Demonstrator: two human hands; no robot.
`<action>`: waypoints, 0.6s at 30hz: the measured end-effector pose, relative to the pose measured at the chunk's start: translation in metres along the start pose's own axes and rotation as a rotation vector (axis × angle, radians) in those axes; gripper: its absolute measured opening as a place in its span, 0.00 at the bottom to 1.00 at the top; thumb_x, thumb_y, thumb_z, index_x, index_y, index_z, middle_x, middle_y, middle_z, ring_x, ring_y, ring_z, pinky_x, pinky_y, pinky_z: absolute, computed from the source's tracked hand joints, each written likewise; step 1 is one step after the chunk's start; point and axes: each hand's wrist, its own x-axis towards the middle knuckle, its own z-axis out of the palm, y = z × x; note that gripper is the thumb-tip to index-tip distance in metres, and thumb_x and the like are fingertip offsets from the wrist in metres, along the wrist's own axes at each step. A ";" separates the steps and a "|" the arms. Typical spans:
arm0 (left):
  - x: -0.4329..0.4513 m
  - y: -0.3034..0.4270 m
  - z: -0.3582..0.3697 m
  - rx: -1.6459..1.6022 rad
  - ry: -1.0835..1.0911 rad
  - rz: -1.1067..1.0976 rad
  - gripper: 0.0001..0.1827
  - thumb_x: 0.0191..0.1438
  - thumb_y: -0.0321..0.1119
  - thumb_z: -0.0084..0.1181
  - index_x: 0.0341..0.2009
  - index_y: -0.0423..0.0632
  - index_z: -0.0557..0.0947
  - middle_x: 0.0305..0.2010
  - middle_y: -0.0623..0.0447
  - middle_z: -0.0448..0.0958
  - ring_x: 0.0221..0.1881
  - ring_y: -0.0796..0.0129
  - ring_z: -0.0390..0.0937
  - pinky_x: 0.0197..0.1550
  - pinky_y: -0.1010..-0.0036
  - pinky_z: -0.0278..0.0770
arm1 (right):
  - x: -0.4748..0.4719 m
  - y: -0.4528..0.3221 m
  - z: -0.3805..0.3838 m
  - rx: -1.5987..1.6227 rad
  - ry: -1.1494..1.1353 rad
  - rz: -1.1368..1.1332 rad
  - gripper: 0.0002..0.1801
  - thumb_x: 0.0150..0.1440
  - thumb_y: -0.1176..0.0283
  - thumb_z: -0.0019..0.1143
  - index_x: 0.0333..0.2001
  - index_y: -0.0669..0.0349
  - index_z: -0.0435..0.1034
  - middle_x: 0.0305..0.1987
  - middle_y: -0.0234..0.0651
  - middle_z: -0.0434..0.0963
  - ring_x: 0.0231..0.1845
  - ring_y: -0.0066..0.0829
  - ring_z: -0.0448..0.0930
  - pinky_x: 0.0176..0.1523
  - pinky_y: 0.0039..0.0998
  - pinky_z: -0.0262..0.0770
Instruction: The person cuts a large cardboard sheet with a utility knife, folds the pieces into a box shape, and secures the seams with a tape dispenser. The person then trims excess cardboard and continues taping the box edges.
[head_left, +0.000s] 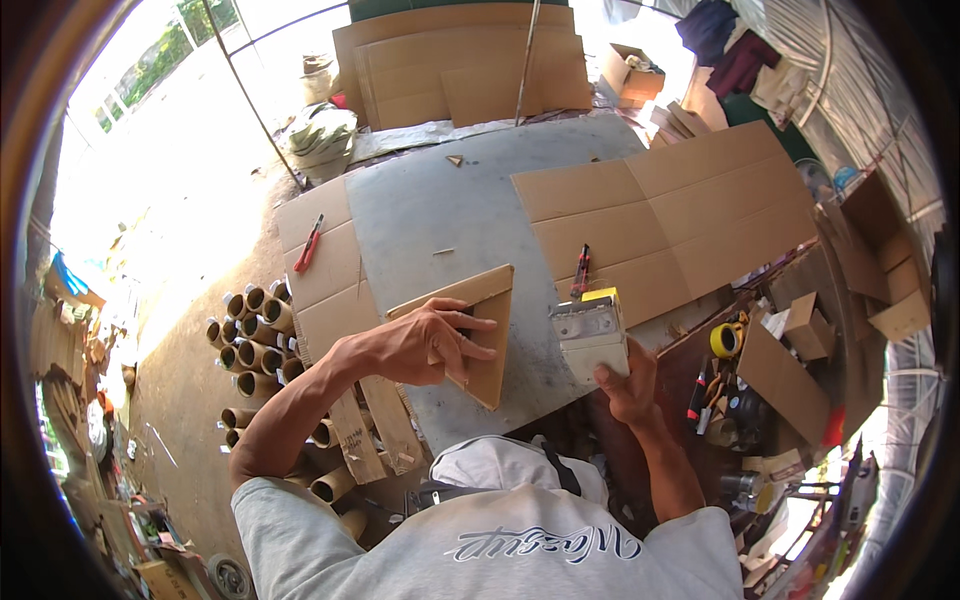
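Observation:
My left hand (442, 337) holds a folded triangular cardboard piece (491, 367), its fingers spread over the face. My right hand (630, 382) grips a boxy pale grey tool (591, 337) with a yellow part at its top; its exact kind is unclear. Both hands are over the near part of a grey-topped table (480, 202). Just beyond the boxy tool, a red and black utility knife (580, 270) lies on a scored cardboard sheet (675, 217). A red utility knife (309, 244) lies on another cardboard sheet (319, 277) at the left.
Cardboard tubes (259, 337) are stacked left of the table. Large cardboard sheets (472, 67) lean beyond its far edge. At the right are a yellow tape roll (724, 340), pliers (716, 391) and an open cardboard box (885, 255). A thin metal pole (529, 60) stands at the far edge.

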 end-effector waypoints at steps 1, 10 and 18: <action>-0.001 -0.002 -0.004 -0.051 -0.020 0.004 0.21 0.43 0.16 0.57 0.37 0.53 0.94 0.55 0.59 0.88 0.75 0.60 0.68 0.83 0.53 0.44 | 0.007 -0.006 0.002 -0.064 0.018 -0.083 0.29 0.61 0.47 0.64 0.41 0.70 0.76 0.29 0.44 0.79 0.26 0.41 0.80 0.33 0.38 0.72; 0.009 -0.022 -0.020 -0.609 0.518 -0.018 0.16 0.54 0.24 0.63 0.49 0.38 0.85 0.53 0.47 0.80 0.52 0.66 0.80 0.60 0.63 0.79 | 0.032 -0.012 0.015 -0.270 -0.039 -0.187 0.30 0.60 0.47 0.65 0.37 0.70 0.75 0.27 0.46 0.78 0.27 0.49 0.80 0.34 0.44 0.74; 0.036 -0.013 -0.032 0.232 0.503 -0.361 0.22 0.56 0.35 0.70 0.55 0.44 0.87 0.55 0.42 0.83 0.55 0.54 0.82 0.56 0.63 0.80 | 0.007 -0.015 0.054 -0.025 0.093 0.121 0.26 0.62 0.53 0.66 0.41 0.72 0.76 0.29 0.43 0.82 0.31 0.34 0.84 0.37 0.35 0.78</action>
